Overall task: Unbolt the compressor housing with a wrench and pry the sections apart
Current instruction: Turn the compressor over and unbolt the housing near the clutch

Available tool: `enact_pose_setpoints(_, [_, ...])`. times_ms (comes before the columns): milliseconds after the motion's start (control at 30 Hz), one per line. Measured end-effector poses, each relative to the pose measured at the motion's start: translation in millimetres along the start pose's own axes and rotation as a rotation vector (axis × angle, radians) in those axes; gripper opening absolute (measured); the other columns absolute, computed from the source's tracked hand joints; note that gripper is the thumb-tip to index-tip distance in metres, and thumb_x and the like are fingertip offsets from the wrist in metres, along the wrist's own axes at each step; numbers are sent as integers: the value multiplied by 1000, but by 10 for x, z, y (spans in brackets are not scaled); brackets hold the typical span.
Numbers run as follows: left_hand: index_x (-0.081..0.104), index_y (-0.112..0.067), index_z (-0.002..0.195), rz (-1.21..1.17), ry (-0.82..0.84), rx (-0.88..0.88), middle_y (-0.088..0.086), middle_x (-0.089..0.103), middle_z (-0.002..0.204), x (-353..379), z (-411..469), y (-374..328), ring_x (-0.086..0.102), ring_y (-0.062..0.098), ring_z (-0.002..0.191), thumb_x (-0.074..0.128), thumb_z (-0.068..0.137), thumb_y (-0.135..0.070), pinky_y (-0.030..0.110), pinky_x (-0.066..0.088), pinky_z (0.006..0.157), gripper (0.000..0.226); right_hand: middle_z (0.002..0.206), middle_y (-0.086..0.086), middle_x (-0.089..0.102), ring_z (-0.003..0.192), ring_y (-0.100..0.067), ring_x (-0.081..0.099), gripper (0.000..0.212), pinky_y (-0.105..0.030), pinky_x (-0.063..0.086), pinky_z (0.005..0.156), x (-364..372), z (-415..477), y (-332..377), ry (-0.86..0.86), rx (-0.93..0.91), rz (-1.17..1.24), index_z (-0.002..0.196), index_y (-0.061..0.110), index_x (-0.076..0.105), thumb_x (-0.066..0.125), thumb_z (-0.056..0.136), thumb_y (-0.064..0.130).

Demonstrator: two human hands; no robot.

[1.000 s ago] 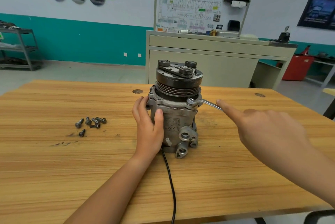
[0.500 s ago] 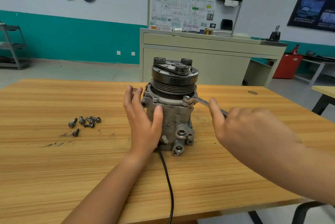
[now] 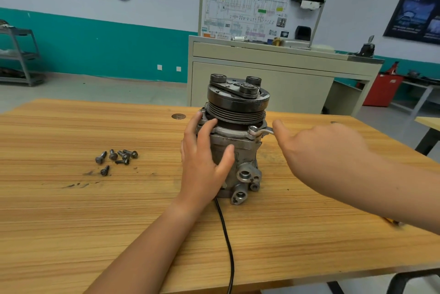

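The compressor (image 3: 234, 146) stood upright near the middle of the wooden table (image 3: 95, 222), a rough cast-grey housing with round port bosses low on its front. A dark, ribbed pulley (image 3: 238, 105) with three round studs capped it. A bright steel wrench (image 3: 260, 131) sat with its ring end on a bolt at the housing's upper flange. The left hand (image 3: 204, 162) lay flat against the housing's near side, fingers spread and fairly straight, thumb on the front. The right hand (image 3: 319, 148) was apart from it, forefinger stretched to the wrench handle. Its other fingers were hidden, so I cannot tell whether it gripped the handle. Six loose bolts (image 3: 116, 158) lay in a cluster well to the left on the striped, scuffed wood. A black cable (image 3: 226, 241) ran from the compressor's base to the near edge. Behind stood a beige cabinet (image 3: 262, 79) bearing a wiring-diagram board (image 3: 259, 8), a teal-banded wall, and a grey shelf rack (image 3: 19, 55) whose contents were too dim to name.
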State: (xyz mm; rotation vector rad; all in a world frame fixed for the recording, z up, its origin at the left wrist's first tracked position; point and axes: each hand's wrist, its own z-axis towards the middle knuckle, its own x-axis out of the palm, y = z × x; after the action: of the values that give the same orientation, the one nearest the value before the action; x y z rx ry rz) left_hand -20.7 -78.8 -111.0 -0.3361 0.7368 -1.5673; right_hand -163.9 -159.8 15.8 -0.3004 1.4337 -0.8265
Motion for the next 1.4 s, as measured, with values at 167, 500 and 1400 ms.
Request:
enact_pose_setpoints(167, [42, -14, 132, 7, -1, -3, -14, 16, 140, -1, -1, -6, 18, 8, 133, 47, 81, -43, 39, 23, 111, 59, 52, -1, 31, 40, -16, 29, 67, -22, 24, 36, 4, -12, 37, 0, -72, -54, 144, 1, -2, 31, 87, -5])
enact_pose_setpoints(500, [36, -32, 128, -28, 17, 2, -21, 13, 138, 4, -3, 24, 13, -4, 133, 49, 83, -40, 25, 19, 108, 48, 57, 3, 35, 42, -12, 32, 46, -24, 22, 37, 305, 97, -142, -129, -116, -105, 139, 3, 8, 22, 96, 12])
enact_pose_setpoints(1400, [32, -34, 125, -36, 39, 13, -11, 15, 141, -28, -2, 20, 14, -2, 134, 53, 84, -27, 2, 11, 104, 46, 65, 8, 37, 51, -10, 29, 61, -26, 22, 42, 443, -111, -89, -192, 122, 302, 142, 36, 2, 33, 95, 12])
